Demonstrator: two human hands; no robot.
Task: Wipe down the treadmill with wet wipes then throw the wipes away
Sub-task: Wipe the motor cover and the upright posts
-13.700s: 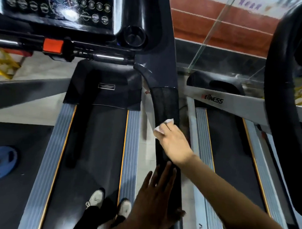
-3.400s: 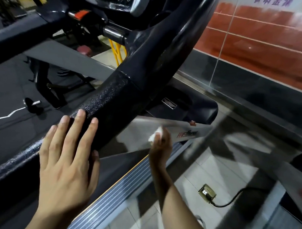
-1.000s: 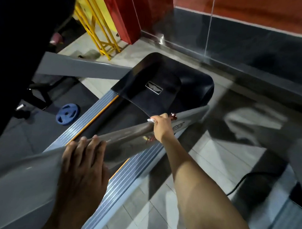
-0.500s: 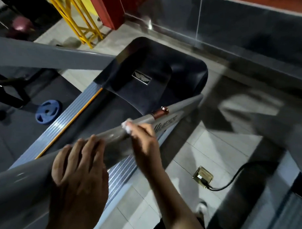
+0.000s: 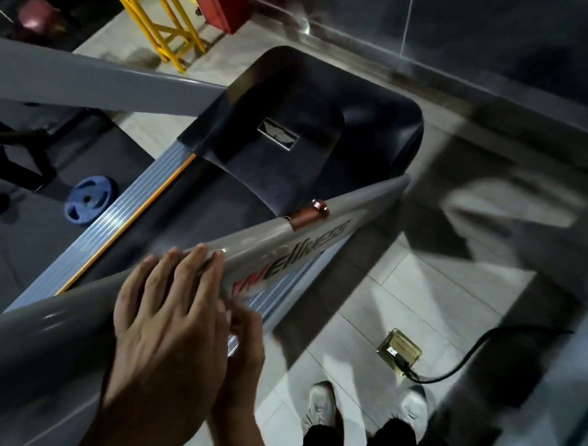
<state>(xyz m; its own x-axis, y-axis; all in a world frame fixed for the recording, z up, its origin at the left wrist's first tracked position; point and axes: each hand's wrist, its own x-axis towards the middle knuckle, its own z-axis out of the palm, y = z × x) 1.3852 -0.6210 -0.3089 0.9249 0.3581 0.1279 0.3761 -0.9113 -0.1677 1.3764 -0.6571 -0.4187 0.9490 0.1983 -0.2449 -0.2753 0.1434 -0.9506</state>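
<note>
L hand (image 5: 162,321): lies flat on top of the grey side rail (image 5: 275,242), fingers straight & close together, tips at the rail's far edge; grip slack, holds nothing.
R hand (image 5: 245,341): mostly hidden behind L hand, on the rail's right face just below the red/grey lettering; fingers look curled but blurred, so can't tell if grip is clamped on anything.
Wipe: not visible; prob. hidden by the hands, can't tell.
Treadmill: grey side rail runs from near left up to far right, w/ a copper-coloured clip (image 5: 308,215) on its top edge past the hands. Black motor cover (image 5: 322,130) w/ small silver badge sits far centre. Ribbed grey deck strip w/ orange line (image 5: 133,214) runs diagonally at left of the dark belt.
Floor: pale tiles at right; brass floor socket (image 5: 398,348) w/ black cable plugged in, near right. Blue weight plate (image 5: 90,202) lies flat on dark mat, left.
Feet: two white shoes (image 5: 319,407) on the tiles, bottom centre, beside the treadmill.
Far left: yellow frame (image 5: 166,21), red panel next to it.
</note>
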